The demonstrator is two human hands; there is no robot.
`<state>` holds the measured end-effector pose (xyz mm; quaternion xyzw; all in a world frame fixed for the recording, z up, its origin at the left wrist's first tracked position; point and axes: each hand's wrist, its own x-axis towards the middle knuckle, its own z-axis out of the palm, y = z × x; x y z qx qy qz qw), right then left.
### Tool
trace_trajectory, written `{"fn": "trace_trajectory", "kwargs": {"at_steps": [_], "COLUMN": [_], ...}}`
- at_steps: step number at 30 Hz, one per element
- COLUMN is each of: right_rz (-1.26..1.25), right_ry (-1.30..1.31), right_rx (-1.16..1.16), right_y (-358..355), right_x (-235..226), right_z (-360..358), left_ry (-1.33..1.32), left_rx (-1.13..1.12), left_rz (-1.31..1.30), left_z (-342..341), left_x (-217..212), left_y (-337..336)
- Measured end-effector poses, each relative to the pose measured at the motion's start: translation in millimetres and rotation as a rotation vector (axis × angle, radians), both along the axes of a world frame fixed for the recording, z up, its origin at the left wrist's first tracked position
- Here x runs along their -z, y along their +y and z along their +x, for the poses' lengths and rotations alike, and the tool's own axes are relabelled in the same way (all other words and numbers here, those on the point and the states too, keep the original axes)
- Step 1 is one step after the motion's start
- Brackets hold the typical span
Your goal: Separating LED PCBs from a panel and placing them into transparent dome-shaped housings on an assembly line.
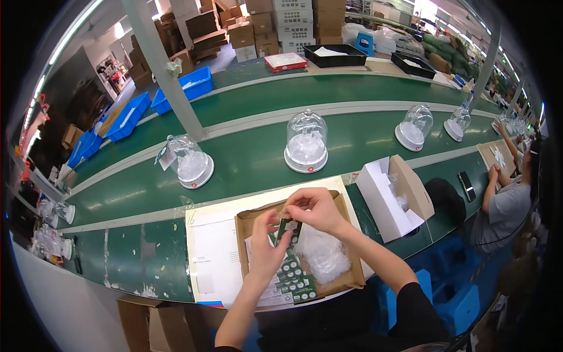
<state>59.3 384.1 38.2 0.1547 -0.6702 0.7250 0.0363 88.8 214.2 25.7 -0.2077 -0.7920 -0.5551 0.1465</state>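
Note:
Over a shallow cardboard tray (241,258), my left hand (265,249) pinches a small dark green card tag (289,230) between thumb and fingers. My right hand (318,208) is closed in a pinch just above the tag's upper edge; what its fingertips hold is too small to make out. Beneath my hands, several green and white printed cards (296,286) overlap in the tray. A heap of clear plastic (327,258) fills the tray's right side.
Beyond the tray, clear domes (307,141) on white bases stand along the green conveyor belt (246,155); the left dome (193,161) carries a tag. An opened white box (384,199) stands to the right. Farther right, a co-worker (510,199) sits near a phone (467,186).

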Motion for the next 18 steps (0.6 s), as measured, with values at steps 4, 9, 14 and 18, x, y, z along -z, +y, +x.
{"fn": "trace_trajectory", "kwargs": {"at_steps": [4,9,14,18], "right_rz": [-0.118,0.044,0.171,0.292], "right_ry": [-0.123,-0.047,0.055,0.259], "right_rx": [-0.051,0.107,0.229,0.425], "right_y": [25,52,71,75], "right_x": [-5,-5,-1,-23], "right_z": [-10,-26,-69,-108], "left_ry": [-0.168,-0.047,0.105,0.256], "left_rx": [0.078,0.086,0.181,0.173], "left_rz": [0.016,-0.071,-0.046,-0.090], "left_z": [-11,-47,-100,-150], "left_x": [0,-26,-38,-52], "left_y": [-3,9,29,50]}}
